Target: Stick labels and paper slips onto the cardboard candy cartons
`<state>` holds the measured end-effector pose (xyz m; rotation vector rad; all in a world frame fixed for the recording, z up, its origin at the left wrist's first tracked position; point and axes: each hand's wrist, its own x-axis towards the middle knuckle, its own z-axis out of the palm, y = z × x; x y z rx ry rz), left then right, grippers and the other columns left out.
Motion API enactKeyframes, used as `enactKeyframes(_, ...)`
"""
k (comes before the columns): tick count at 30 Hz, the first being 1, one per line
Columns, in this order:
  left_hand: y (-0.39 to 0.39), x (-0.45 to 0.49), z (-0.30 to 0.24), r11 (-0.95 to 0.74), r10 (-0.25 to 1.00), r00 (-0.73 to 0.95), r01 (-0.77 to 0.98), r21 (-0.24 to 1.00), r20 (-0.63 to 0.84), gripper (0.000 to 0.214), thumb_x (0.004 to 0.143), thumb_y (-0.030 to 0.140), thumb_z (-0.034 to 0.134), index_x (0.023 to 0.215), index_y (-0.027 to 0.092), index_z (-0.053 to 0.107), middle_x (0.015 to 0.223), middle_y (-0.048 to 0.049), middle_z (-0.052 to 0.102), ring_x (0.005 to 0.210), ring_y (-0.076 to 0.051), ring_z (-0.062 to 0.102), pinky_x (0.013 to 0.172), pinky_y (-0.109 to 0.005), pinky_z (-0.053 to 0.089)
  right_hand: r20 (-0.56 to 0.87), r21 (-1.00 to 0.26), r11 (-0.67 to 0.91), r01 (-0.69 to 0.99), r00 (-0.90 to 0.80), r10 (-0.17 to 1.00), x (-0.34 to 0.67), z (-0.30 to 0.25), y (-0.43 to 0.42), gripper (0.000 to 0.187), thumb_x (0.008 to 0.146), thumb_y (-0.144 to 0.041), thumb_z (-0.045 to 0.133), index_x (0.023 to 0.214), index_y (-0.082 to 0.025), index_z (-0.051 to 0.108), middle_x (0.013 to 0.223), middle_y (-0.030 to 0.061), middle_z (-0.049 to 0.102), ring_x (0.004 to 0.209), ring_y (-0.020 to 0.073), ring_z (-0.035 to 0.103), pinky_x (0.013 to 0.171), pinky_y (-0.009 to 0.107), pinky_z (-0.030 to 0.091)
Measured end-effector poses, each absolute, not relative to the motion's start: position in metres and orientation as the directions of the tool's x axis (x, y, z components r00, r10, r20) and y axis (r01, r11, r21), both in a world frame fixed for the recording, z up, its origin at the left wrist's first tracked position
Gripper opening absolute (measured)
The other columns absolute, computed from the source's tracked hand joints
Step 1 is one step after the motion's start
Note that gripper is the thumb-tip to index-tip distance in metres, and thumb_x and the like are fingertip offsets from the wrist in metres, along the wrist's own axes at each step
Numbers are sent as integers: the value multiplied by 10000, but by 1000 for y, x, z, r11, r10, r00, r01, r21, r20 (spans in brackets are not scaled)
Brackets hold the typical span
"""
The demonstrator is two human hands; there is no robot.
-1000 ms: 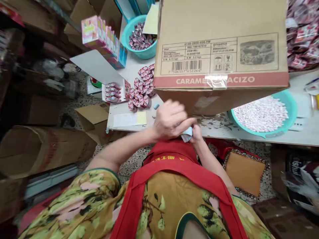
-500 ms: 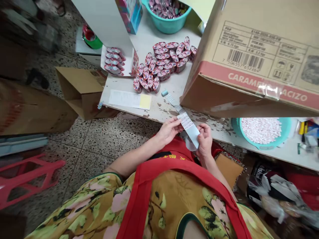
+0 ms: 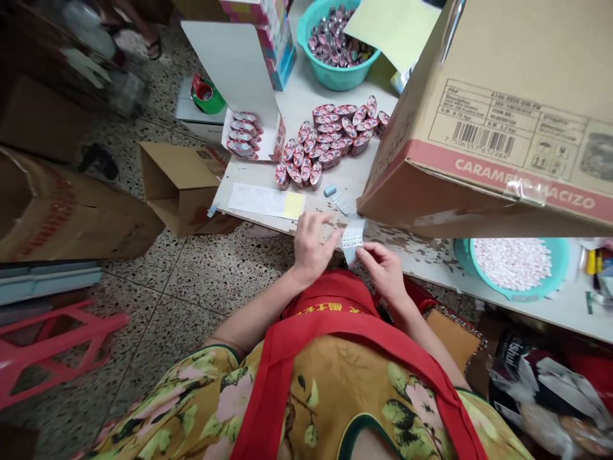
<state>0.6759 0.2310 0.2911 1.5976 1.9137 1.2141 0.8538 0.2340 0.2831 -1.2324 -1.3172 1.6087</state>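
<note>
My right hand (image 3: 384, 271) pinches the lower end of a pale blue strip of printed number stickers (image 3: 353, 241) between thumb and fingers. The strip runs up over the table edge, towards a small rolled end (image 3: 330, 190) on the table. Just left of the strip is my left hand (image 3: 311, 250), its fingers apart and slightly blurred; its thumb comes close to the stickers, and whether it touches them I cannot tell. Beyond the hands stand rows of small oval pink-topped containers (image 3: 330, 137). Several similar ones sit in a white display box (image 3: 230, 73) with a raised lid.
A big cardboard carton (image 3: 517, 185) fills the table's right side. Teal basins (image 3: 335, 78) stand at the back and, holding white pieces (image 3: 512, 263), at the right. A printed paper sheet (image 3: 261, 200) lies by the front edge. An open carton (image 3: 179, 188) is left of the table.
My left hand has let go of the strip and moved left and up. The hanging loop of backing no longer shows. My right hand now pinches the strip's lower end; the view has shifted slightly.
</note>
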Motion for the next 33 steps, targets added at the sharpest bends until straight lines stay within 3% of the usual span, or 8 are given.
enactKeyframes(4,224,677,310,-354,842,121,859,370,525,90,926,305,683,938,238,742,920,-49,703,913,-207,560,848,-374,387,-17,-977,40,209,-266,964,847,297,238,210,918,-365,627,984,-211,754,921,42,755,812,179,687,793,307,546)
enactKeyframes(11,228,677,324,-397,715,247,914,89,654,31,873,198,714,904,196,707,885,-46,725,830,-213,560,789,-380,366,122,-924,230,306,-333,935,837,312,247,246,955,-316,526,962,-193,739,915,69,740,822,171,674,798,289,526)
enactKeyframes(17,247,664,317,-191,771,-153,870,454,618,160,944,204,582,808,180,662,813,-49,657,793,-175,593,755,-328,416,-53,-944,39,328,-264,963,843,314,258,419,881,-299,564,1275,-163,612,753,-13,594,637,127,528,650,254,451)
enactKeyframes(19,253,657,317,-158,712,-217,877,454,668,162,949,244,593,831,181,686,837,-63,665,820,-184,604,788,-341,418,-111,-972,-30,233,-344,932,848,315,265,503,884,-304,561,1370,-171,573,741,-32,544,606,110,466,615,242,417)
enactKeyframes(23,253,658,316,-419,716,170,880,222,677,135,927,274,649,1014,233,744,935,-71,727,918,-217,633,851,-385,383,-225,-971,-237,37,-485,845,855,318,276,520,886,-390,625,1381,-229,620,799,-15,615,649,113,499,631,239,431)
enactKeyframes(26,251,661,319,-501,722,268,838,215,638,217,949,313,629,1135,265,731,998,-68,743,939,-221,637,863,-392,401,-286,-924,-368,-100,-457,842,856,319,280,503,833,-402,700,1315,-260,676,1036,22,716,859,161,613,789,275,492)
enactKeyframes(30,262,660,337,-289,860,-94,721,630,502,337,978,473,567,1123,214,726,1049,-98,698,984,-214,617,888,-379,464,-352,-857,-467,-217,-415,839,861,328,283,498,770,-385,749,1254,-270,711,1165,32,720,952,189,648,887,312,505)
enactKeyframes(33,279,666,350,-186,973,-46,415,891,224,380,911,527,652,1056,183,723,997,-77,671,914,-181,617,803,-312,499,-340,-865,-454,-212,-415,844,869,337,286,484,776,-394,737,1242,-266,708,1126,33,723,908,189,651,845,313,516)
